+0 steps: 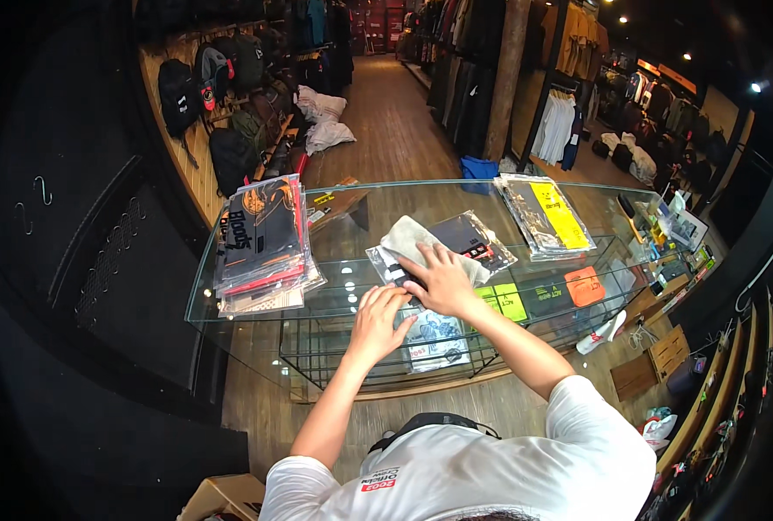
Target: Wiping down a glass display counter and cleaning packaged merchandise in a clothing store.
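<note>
A packaged dark garment (pixel 457 231) in a clear plastic sleeve lies slantwise on the glass counter in front of me. Over its left part is a crumpled light grey cloth (pixel 410 234). My right hand (pixel 443 280) holds this cloth down against the package, fingers bent over it; the cloth's underside is hidden. Just left of it, my left hand (pixel 376 323) lies at the package's near edge with fingers stretched and thumb apart, holding nothing. Whether its fingertips touch the plastic or only the glass, I cannot tell.
Packaged garments are stacked on the counter's left (pixel 265 230) and right (pixel 547 217). Under the glass top (pixel 352 304) lie green cards (pixel 510 301), an orange card (pixel 584 286) and a white printed package (pixel 437 340). Assorted small items crowd the right end. Backpacks (pixel 178 97) hang beyond, left.
</note>
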The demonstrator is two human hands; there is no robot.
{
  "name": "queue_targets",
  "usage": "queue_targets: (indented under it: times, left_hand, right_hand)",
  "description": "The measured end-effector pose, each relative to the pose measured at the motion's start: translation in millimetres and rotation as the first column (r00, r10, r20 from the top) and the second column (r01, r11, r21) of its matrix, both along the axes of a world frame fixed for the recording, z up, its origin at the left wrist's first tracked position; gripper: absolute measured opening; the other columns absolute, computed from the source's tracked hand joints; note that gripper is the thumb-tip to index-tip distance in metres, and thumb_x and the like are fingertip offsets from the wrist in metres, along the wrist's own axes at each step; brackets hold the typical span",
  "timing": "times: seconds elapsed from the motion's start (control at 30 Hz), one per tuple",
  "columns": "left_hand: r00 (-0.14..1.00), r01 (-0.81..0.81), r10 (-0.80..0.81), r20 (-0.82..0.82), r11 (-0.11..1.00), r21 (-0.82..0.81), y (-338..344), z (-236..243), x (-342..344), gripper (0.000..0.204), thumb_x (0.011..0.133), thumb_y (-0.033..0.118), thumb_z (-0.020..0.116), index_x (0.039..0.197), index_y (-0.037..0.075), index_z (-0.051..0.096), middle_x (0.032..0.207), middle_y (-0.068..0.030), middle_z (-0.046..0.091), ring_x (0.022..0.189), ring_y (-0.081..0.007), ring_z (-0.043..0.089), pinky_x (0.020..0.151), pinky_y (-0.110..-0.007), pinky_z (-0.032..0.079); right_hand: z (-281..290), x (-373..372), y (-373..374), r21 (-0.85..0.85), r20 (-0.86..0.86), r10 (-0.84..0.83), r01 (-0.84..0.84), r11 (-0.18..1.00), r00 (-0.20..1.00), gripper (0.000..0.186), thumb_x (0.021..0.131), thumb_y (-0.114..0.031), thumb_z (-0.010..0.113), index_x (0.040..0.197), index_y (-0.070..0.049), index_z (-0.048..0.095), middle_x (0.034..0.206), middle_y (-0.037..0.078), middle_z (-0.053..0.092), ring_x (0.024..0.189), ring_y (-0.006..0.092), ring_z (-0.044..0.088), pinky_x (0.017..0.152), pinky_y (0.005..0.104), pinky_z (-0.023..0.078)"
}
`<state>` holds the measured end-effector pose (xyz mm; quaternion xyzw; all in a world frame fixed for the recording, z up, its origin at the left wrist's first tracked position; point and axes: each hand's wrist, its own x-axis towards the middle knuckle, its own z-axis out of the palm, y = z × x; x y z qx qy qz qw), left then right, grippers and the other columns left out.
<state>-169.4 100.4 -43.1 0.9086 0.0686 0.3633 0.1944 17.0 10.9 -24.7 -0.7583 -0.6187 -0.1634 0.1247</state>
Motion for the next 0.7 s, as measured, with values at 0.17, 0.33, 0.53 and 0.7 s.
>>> queue_targets:
  times: [0.17,0.33,0.53,0.7]
  left_hand:
    - [0.999,0.038,-0.037,0.036,0.999,-0.014,-3.5,15.4,5.0,0.031,0.084,0.026,0.078,0.105,0.005,0.073,0.117,-0.0105,0.07,0.122,-0.0306,0.06,0.108,-0.046,0.042]
    - [0.977,-0.05,0.013,-0.211,0.984,-0.172,28.5,29.0,33.9,0.05,0.084,0.035,0.078,0.118,0.001,0.068,0.126,-0.0147,0.065,0.12,-0.0347,0.057,0.108,-0.044,0.041]
    - [0.793,-0.275,0.221,-0.568,0.961,-0.01,50.2,17.1,39.7,0.132,0.067,0.082,0.07,0.155,-0.007,0.027,0.164,-0.0234,0.026,0.155,-0.0323,0.018,0.127,-0.05,0.005]
    - [0.84,-0.324,0.285,-0.461,0.946,-0.005,40.7,22.6,42.4,0.135,0.067,0.084,0.067,0.154,-0.011,0.027,0.163,-0.0251,0.025,0.156,-0.031,0.017,0.127,-0.048,0.006]
  right_hand:
    - [10.1,75.7,13.1,-0.031,0.0,-0.198,0.197,0.98,0.98,0.038,0.097,-0.029,0.058,0.134,-0.025,0.064,0.141,0.018,0.049,0.124,0.0375,0.047,0.1,0.0504,0.041]
    - [6.5,113.5,44.0,0.093,-0.022,-0.3,0.301,0.949,0.954,0.032,0.095,-0.027,0.058,0.124,-0.019,0.07,0.128,0.018,0.052,0.116,0.0371,0.049,0.095,0.0506,0.042]
    - [12.5,1.2,43.9,0.209,-0.255,0.334,-0.285,0.935,0.907,0.074,0.086,-0.013,0.07,0.153,-0.011,0.038,0.121,0.023,0.056,0.111,0.0404,0.055,0.096,0.0502,0.045]
    - [14.2,99.8,65.1,0.15,0.009,-0.021,0.019,0.989,1.0,0.051,0.088,-0.023,0.068,0.137,-0.012,0.058,0.114,0.017,0.059,0.108,0.0355,0.057,0.089,0.049,0.046]
